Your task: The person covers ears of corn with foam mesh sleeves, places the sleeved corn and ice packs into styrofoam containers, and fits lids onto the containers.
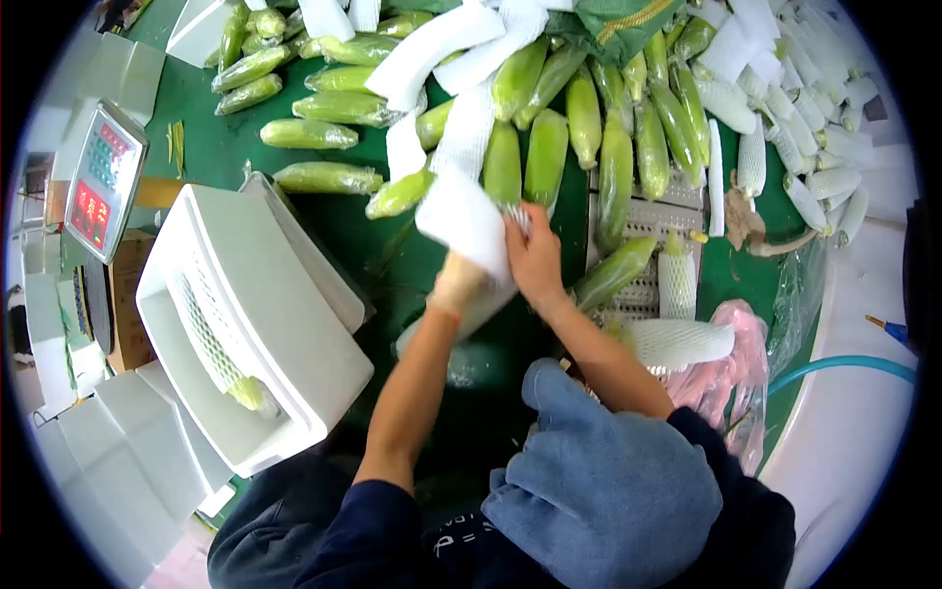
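Note:
My left hand (458, 285) is under and against a white foam net sleeve (469, 218), which covers its fingers. At the sleeve's right edge my right hand (535, 257) has its fingers curled on the foam. Both hands are close together over the green table (392, 255), just below the row of green, film-wrapped vegetables (502, 165). A blurred pale piece lies beneath the hands. One vegetable in a foam net (221, 339) lies inside the white foam box (314, 358) on the left.
A scale (106, 182) with red digits stands at the far left. Netted vegetables (810, 128) are piled at the upper right. A perforated metal tray (628, 280), a pink plastic bag (736, 368) and a teal hose (854, 362) lie to the right.

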Demonstrator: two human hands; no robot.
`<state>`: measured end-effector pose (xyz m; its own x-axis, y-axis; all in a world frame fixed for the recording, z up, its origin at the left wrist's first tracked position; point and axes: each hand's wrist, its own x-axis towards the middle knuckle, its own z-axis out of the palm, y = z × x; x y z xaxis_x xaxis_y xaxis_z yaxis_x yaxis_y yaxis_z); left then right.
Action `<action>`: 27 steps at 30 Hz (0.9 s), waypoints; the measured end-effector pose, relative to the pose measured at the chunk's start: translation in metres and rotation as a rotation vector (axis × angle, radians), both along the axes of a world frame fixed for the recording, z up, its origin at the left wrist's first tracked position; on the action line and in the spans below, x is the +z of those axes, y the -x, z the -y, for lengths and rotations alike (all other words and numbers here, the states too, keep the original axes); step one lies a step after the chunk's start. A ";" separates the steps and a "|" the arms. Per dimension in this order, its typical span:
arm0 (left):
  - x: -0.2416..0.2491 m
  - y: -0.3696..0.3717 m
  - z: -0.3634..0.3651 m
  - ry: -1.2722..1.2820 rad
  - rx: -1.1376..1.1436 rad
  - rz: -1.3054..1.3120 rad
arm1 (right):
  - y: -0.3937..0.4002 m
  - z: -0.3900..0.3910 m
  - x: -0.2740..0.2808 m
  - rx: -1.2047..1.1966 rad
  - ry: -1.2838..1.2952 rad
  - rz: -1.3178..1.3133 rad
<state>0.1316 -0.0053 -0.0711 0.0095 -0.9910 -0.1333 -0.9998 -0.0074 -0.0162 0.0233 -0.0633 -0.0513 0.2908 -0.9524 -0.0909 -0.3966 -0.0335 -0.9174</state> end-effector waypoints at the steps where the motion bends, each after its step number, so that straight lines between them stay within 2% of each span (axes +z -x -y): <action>1: 0.017 0.012 -0.012 0.275 -0.244 0.464 | 0.011 -0.006 0.031 0.057 0.062 0.079; 2: 0.031 0.029 -0.028 0.255 -0.082 0.180 | 0.024 -0.010 0.064 0.150 -0.013 0.000; 3: 0.037 0.034 -0.039 0.086 0.068 -0.118 | 0.033 -0.013 0.089 0.253 -0.108 -0.048; 4: 0.043 0.038 -0.048 -0.045 0.280 -0.436 | 0.035 -0.016 0.097 0.272 -0.040 0.083; 5: 0.049 0.042 -0.058 -0.128 0.511 -0.666 | 0.031 -0.009 0.103 0.309 -0.105 0.088; 7: 0.078 0.038 -0.059 0.115 0.594 -0.863 | 0.012 0.015 0.100 0.353 -0.183 0.133; 9: 0.090 0.018 -0.046 0.269 0.534 -0.753 | -0.015 0.032 0.085 0.302 -0.285 0.199; 11: 0.082 -0.001 -0.030 0.401 0.509 -0.689 | -0.026 0.038 0.049 0.246 -0.316 0.239; 13: 0.007 -0.004 -0.030 0.707 0.874 -1.553 | -0.028 0.039 -0.017 0.181 -0.448 0.232; 14: -0.018 -0.005 -0.024 0.804 0.953 -1.639 | -0.023 0.034 -0.057 0.138 -0.405 0.153; 16: -0.091 -0.008 -0.015 0.882 0.938 -1.458 | -0.020 0.019 -0.077 -0.074 -0.159 -0.018; 17: -0.124 -0.009 -0.016 0.922 0.892 -1.337 | -0.014 0.015 -0.095 -0.069 -0.155 -0.021; 18: -0.096 -0.009 -0.008 0.921 0.968 -1.214 | -0.007 0.015 -0.116 0.202 -0.163 -0.193; 19: -0.075 -0.013 -0.014 0.898 0.934 -1.252 | -0.004 0.010 -0.127 0.468 -0.170 -0.363; 20: -0.053 -0.016 -0.021 0.874 0.900 -1.289 | 0.002 -0.003 -0.101 0.408 -0.496 -0.196; 22: 0.020 -0.026 -0.034 0.380 0.632 -1.874 | 0.007 -0.012 -0.065 0.834 -0.396 -0.279; 24: 0.043 -0.035 -0.053 -0.046 0.784 -1.976 | -0.005 0.013 0.040 1.101 -0.092 -0.670; 25: 0.038 -0.035 -0.061 -0.026 0.891 -2.145 | -0.013 0.023 0.047 0.995 0.148 -0.767; 26: 0.030 -0.036 -0.067 -0.019 0.892 -2.145 | -0.024 0.038 0.056 0.803 0.508 -0.719; 27: 0.023 -0.039 -0.073 -0.014 0.915 -1.924 | -0.040 0.057 0.058 0.654 0.822 -0.647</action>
